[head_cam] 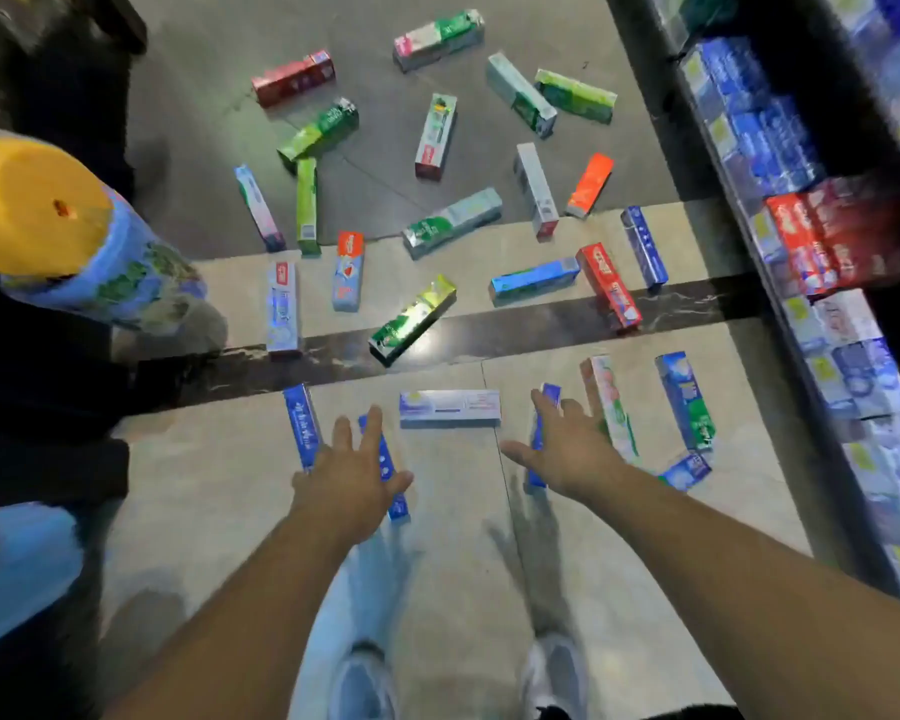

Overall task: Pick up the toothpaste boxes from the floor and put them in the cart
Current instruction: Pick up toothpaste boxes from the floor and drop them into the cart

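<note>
Several toothpaste boxes lie scattered over the tiled floor. My left hand [352, 472] reaches down with fingers spread, empty, just above a blue box [388, 470], with another blue box [301, 426] to its left. My right hand [567, 444] is also stretched out with straight fingers, over a blue box [544, 402]. A white box [450, 407] lies between the two hands. A pink-and-green box [610, 407] and a blue-green box [686, 400] lie right of my right hand. No cart is clearly seen.
A shelf [827, 252] packed with toothpaste boxes runs along the right side. At the left stands a yellow-topped object [37, 210] with a blue patterned wrap, with dark shapes around it. My feet [554, 672] stand on the tiles below.
</note>
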Available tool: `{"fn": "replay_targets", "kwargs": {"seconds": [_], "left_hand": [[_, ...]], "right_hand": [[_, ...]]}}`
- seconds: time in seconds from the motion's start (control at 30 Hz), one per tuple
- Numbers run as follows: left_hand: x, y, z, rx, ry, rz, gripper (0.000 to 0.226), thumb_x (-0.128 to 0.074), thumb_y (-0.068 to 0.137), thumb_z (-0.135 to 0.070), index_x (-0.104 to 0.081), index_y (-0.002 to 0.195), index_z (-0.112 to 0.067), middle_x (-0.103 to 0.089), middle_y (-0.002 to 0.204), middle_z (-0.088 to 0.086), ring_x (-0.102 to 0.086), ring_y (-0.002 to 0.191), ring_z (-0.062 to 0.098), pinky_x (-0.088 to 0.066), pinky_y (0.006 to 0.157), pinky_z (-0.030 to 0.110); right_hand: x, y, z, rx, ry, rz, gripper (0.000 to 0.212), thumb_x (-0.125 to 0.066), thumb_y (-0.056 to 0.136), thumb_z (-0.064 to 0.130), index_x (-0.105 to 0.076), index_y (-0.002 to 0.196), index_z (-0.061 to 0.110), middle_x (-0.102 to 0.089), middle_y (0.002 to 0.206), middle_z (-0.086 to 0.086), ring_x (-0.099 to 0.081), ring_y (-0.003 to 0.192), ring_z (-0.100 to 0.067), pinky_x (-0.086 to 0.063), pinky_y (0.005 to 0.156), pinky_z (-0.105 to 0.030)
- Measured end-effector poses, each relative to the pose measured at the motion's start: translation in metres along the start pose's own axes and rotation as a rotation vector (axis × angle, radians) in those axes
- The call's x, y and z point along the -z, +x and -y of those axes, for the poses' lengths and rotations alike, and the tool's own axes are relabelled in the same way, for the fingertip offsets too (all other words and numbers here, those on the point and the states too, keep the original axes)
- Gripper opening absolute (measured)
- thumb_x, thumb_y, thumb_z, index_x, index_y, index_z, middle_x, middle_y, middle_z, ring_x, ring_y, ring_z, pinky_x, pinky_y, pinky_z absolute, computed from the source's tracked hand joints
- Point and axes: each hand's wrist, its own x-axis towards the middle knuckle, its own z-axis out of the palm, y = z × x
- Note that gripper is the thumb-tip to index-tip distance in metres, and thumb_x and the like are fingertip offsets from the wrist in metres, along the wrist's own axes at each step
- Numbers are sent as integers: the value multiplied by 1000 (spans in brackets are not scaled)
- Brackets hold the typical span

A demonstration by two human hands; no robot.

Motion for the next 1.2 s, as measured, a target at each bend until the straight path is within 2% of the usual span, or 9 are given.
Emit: {"fn": "replay_targets", "kwargs": {"seconds": [0.23, 0.3, 0.43, 0.53, 0.63, 0.8, 0.9, 1.03, 1.2], "left_hand": [[-96, 112, 30, 46, 47, 25, 93, -43, 94, -63, 22, 152, -33, 1, 161, 16, -39, 132, 40, -43, 101, 51], [-114, 134, 36, 54, 62, 14, 93, -43, 93, -64, 21, 153, -32, -5, 158, 19, -42, 127, 41, -45, 99, 52], [-134, 157, 34, 103, 41, -15, 102, -48, 93, -60, 26, 151, -22, -28, 144, 23, -54, 111, 39, -47, 87, 44], [-147, 163, 32, 145, -2, -11, 107, -51, 93, -58, 29, 150, -19, -38, 136, 19, -59, 108, 36, -48, 81, 41], [-162, 166, 27, 181, -73, 9, 110, -57, 92, -55, 32, 149, -21, -36, 136, 17, -62, 104, 32, -50, 78, 38], [-179, 168, 19, 250, -161, -45, 113, -63, 92, -22, 36, 146, -27, -34, 125, 17, -57, 75, 27, -48, 65, 37], [-163, 160, 28, 263, -158, -71, 107, -60, 93, -18, 31, 148, -29, -38, 125, 20, -61, 90, 36, -44, 68, 39], [-95, 108, 20, 180, -115, -108, 98, -55, 96, -25, 26, 150, -31, -39, 122, 18, -61, 94, 40, -48, 73, 46], [38, 10, -30, 81, -224, -116, 100, -57, 91, -23, 22, 152, -34, -40, 125, 20, -58, 90, 39, -45, 70, 41]], "right_hand": [[-103, 98, -33, -68, -37, -69, 92, -56, 89, 60, -4, 157, 25, -11, 160, -17, -30, 139, -37, -37, 108, -45], [-121, 117, -43, -91, -55, -77, 93, -58, 89, 58, -5, 157, 24, -10, 158, -18, -32, 135, -38, -39, 105, -45], [-146, 144, -60, -168, -106, -116, 99, -63, 86, 56, -1, 155, 21, -6, 158, -20, -37, 129, -38, -43, 99, -45], [-157, 155, -68, -268, -51, -137, 105, -68, 86, 47, 7, 154, 21, -14, 153, -19, -47, 118, -36, -49, 88, -45], [-169, 163, -70, -304, 41, -137, 108, -68, 89, 35, 19, 152, 22, -26, 141, -17, -56, 97, -31, -52, 79, -42], [-183, 173, -69, -331, 2, -202, 101, -60, 94, 13, 23, 151, 18, -26, 146, -22, -64, 87, -31, -57, 79, -44], [-171, 162, -68, -311, 35, -191, 93, -53, 97, 10, 20, 153, 22, -31, 141, -22, -62, 90, -35, -54, 80, -46], [-121, 101, -50, -218, 53, -157, 94, -55, 95, 12, 16, 155, 26, -34, 131, -19, -50, 78, -28, -44, 70, -37], [-10, -20, -12, -158, 83, -191, 95, -58, 94, 18, 14, 155, 26, -36, 136, -21, -54, 109, -39, -43, 81, -40]]}}
